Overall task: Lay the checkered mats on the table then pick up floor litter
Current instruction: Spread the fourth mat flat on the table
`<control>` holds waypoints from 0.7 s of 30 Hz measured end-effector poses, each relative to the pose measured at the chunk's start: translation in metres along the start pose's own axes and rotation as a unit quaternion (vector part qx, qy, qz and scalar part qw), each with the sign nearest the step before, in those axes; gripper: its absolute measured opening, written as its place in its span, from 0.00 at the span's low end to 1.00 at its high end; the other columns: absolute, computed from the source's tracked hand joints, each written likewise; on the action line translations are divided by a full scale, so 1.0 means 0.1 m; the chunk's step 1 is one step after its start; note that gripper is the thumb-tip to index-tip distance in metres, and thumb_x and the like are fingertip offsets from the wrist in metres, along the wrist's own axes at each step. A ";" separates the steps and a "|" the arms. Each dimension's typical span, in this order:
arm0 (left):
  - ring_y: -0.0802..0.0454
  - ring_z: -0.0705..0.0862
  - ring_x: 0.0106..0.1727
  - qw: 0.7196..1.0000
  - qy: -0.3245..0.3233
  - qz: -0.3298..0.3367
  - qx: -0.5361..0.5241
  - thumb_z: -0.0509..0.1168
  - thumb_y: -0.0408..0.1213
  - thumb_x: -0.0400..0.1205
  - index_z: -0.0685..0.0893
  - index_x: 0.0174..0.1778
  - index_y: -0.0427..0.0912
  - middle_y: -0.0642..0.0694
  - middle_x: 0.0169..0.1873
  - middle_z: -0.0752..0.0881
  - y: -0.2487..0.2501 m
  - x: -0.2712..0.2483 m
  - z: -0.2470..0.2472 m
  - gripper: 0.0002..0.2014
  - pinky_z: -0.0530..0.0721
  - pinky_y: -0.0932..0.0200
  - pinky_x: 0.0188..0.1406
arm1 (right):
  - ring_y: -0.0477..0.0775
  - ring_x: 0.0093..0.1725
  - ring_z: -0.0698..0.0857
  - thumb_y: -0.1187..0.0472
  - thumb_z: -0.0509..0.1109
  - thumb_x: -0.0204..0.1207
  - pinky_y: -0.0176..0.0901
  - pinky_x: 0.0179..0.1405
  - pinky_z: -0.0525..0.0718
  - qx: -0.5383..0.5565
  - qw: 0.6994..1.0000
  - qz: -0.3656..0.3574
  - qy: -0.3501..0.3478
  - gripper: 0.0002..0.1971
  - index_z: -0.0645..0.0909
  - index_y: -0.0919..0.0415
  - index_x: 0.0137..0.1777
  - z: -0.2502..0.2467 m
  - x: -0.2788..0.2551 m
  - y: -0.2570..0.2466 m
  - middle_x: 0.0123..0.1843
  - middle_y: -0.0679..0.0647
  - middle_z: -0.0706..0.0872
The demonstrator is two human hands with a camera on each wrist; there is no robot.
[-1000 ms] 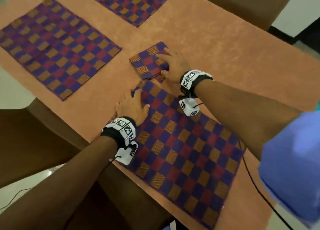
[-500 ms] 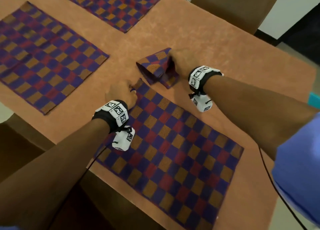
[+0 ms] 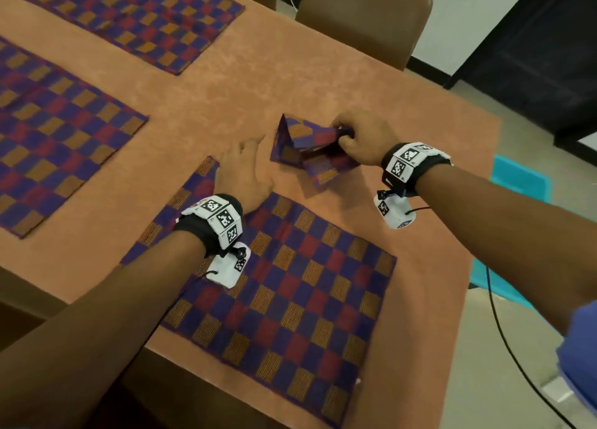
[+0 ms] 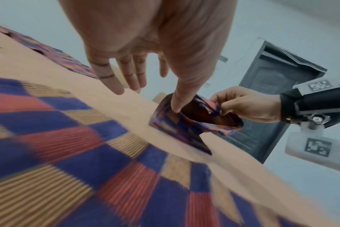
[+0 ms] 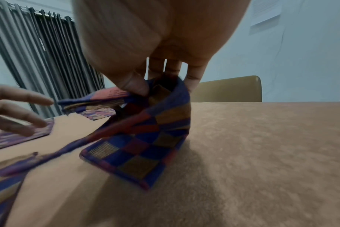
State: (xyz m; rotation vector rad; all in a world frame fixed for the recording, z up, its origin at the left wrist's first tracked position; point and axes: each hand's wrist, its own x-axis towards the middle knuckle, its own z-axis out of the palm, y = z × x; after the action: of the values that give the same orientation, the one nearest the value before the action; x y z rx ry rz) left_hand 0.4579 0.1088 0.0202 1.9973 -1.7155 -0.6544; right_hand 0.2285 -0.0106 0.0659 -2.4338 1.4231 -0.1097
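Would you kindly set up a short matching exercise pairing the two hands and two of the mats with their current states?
Things:
1. right hand
2. left hand
3. folded mat
4. nearest mat

States:
A. lying flat and fully spread on the table
B. fingers straight, reaching toward the folded mat
C. pinching a cloth edge
D. partly lifted, one end resting on the table

Pairs: 1-C, 2-B, 3-D, 4-A

Folded checkered mat [image 3: 310, 152] pinched in right hand [image 3: 363, 137], left hand [image 3: 244, 173] spread beside it.
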 end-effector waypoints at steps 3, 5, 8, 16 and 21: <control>0.38 0.69 0.72 0.999 0.018 0.046 -0.019 0.73 0.42 0.71 0.62 0.80 0.52 0.40 0.72 0.69 0.36 -0.03 0.04 0.42 0.75 0.42 0.67 | 0.62 0.54 0.82 0.58 0.59 0.66 0.51 0.54 0.79 0.005 0.999 -0.044 0.001 0.24 0.84 0.60 0.60 -0.14 -0.15 -0.01 0.55 0.60 0.86; 0.39 0.67 0.74 0.997 0.026 0.070 0.007 0.73 0.45 0.71 0.62 0.80 0.59 0.43 0.76 0.67 0.54 -0.06 0.06 0.41 0.73 0.41 0.68 | 0.62 0.53 0.81 0.59 0.61 0.66 0.51 0.53 0.79 0.011 0.997 -0.078 -0.004 0.23 0.84 0.61 0.60 -0.24 -0.24 -0.01 0.53 0.61 0.85; 0.39 0.72 0.68 0.990 0.032 0.121 0.061 0.69 0.46 0.72 0.72 0.73 0.59 0.48 0.71 0.74 0.80 -0.16 0.07 0.31 0.75 0.38 0.65 | 0.61 0.52 0.82 0.63 0.63 0.66 0.44 0.49 0.76 0.020 0.992 -0.127 0.006 0.22 0.85 0.61 0.60 -0.38 -0.40 0.08 0.53 0.61 0.86; 0.41 0.82 0.46 0.987 0.059 0.144 0.028 0.58 0.49 0.81 0.88 0.54 0.51 0.47 0.41 0.89 1.44 -0.40 0.15 0.15 0.79 0.49 0.47 | 0.57 0.53 0.81 0.72 0.66 0.65 0.35 0.45 0.67 0.039 0.980 -0.196 -0.005 0.22 0.86 0.61 0.59 -0.67 -0.84 0.62 0.53 0.58 0.86; 0.46 0.84 0.40 0.991 0.037 0.126 -0.012 0.57 0.49 0.82 0.87 0.52 0.44 0.44 0.40 0.90 2.12 -0.60 0.27 0.17 0.79 0.48 0.39 | 0.56 0.47 0.83 0.66 0.65 0.64 0.42 0.42 0.73 0.038 0.976 -0.211 0.038 0.18 0.86 0.56 0.53 -0.84 -1.10 1.11 0.47 0.54 0.89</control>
State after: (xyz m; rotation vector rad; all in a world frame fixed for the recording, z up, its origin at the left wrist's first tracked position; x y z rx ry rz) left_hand 0.2669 0.1371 0.1299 1.7272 -1.8633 -0.5059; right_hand 0.0619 0.0148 0.1212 -2.6521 0.8877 -0.3488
